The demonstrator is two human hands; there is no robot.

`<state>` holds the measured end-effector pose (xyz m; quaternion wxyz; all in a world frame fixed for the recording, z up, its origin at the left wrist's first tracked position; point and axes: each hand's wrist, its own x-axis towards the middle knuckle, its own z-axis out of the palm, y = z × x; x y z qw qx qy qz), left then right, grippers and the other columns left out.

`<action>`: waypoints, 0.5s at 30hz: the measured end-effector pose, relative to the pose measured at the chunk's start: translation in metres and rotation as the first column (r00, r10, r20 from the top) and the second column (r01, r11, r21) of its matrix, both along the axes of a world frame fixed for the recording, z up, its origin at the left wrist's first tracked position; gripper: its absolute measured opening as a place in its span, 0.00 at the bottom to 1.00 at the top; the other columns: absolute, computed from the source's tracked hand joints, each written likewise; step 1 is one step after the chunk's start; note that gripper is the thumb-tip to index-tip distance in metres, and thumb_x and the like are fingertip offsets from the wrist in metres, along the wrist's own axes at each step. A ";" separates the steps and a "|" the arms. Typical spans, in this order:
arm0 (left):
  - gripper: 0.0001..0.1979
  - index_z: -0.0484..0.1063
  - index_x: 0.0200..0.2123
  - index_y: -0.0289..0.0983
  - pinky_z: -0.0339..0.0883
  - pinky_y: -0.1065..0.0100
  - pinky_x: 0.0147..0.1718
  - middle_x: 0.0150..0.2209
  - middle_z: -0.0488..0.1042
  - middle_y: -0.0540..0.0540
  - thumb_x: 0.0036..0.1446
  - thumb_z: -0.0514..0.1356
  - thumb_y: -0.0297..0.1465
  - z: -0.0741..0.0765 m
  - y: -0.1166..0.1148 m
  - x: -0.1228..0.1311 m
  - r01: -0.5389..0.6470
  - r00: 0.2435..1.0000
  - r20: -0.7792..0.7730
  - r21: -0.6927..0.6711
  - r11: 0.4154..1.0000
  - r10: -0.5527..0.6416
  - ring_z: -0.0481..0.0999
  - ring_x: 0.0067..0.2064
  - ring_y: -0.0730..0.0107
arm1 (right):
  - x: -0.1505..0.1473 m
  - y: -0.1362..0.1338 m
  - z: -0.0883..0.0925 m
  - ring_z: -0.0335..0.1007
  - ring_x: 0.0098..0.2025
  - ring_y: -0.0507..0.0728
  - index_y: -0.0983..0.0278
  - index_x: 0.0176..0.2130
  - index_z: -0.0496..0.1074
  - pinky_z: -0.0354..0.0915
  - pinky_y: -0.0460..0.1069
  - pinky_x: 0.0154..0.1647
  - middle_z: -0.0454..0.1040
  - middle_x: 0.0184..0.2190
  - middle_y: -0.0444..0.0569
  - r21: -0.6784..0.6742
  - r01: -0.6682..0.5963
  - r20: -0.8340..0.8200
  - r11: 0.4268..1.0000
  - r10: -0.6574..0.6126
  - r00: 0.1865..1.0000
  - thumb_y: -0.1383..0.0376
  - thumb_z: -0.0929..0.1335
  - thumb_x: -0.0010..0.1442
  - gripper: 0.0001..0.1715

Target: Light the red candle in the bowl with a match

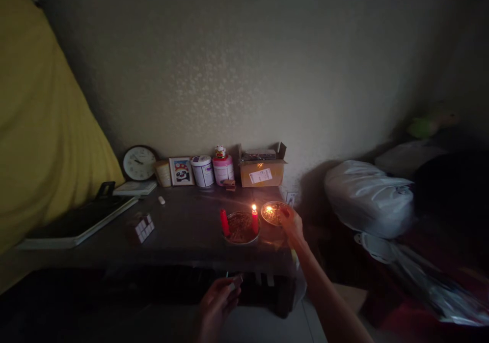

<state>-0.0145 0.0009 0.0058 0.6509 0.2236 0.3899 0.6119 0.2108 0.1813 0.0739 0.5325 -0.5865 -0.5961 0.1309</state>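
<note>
My right hand (pixel 292 225) reaches over the right side of a shallow round dish (pixel 272 224), fingers pinched. A small flame burns just left of the fingertips, apparently on a match (pixel 270 209) whose stick hardly shows. Below the table's front edge, my left hand (pixel 218 298) is closed around a small matchbox (pixel 237 282). Between the hands and the wall stands a round tin (pixel 240 241) filled with brown grains. Two red candles stand upright in it: the right candle (pixel 254 223) is lit, while the left candle (pixel 224 223) has no flame.
Along the wall on the dark table (pixel 187 226) are a clock (pixel 139 163), a panda picture (pixel 182 171), two canisters and an open cardboard box (pixel 262 173). Small stacked boxes (pixel 144 228) sit at left. White bags (pixel 369 198) are piled at right.
</note>
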 end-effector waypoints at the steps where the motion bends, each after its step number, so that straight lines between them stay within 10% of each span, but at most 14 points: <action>1: 0.20 0.76 0.27 0.37 0.68 0.68 0.36 0.35 0.82 0.45 0.29 0.74 0.41 0.001 -0.001 0.000 0.015 1.000 0.005 0.004 1.000 -0.015 0.79 0.35 0.66 | 0.003 -0.009 0.000 0.70 0.38 0.54 0.67 0.41 0.71 0.66 0.52 0.43 0.74 0.37 0.49 0.012 -0.020 0.000 1.000 0.020 1.000 0.60 0.65 0.59 0.14; 9: 0.18 0.77 0.27 0.38 0.67 0.67 0.35 0.33 0.81 0.45 0.30 0.74 0.39 -0.011 0.000 0.000 0.107 0.994 -0.011 0.020 0.994 -0.107 0.79 0.36 0.64 | -0.008 -0.120 0.011 0.68 0.28 0.51 0.64 0.33 0.73 0.62 0.43 0.29 0.72 0.25 0.43 -0.058 -0.364 0.045 0.930 0.366 0.929 0.56 0.62 0.60 0.17; 15: 0.18 0.76 0.28 0.37 0.68 0.65 0.34 0.30 0.80 0.46 0.32 0.73 0.38 -0.014 0.002 0.002 0.048 0.973 -0.227 0.054 0.997 -0.035 0.77 0.33 0.62 | -0.050 -0.171 -0.019 0.69 0.36 0.52 0.65 0.36 0.73 0.65 0.45 0.38 0.73 0.33 0.47 -0.074 -0.698 0.108 0.713 0.701 0.705 0.60 0.63 0.62 0.13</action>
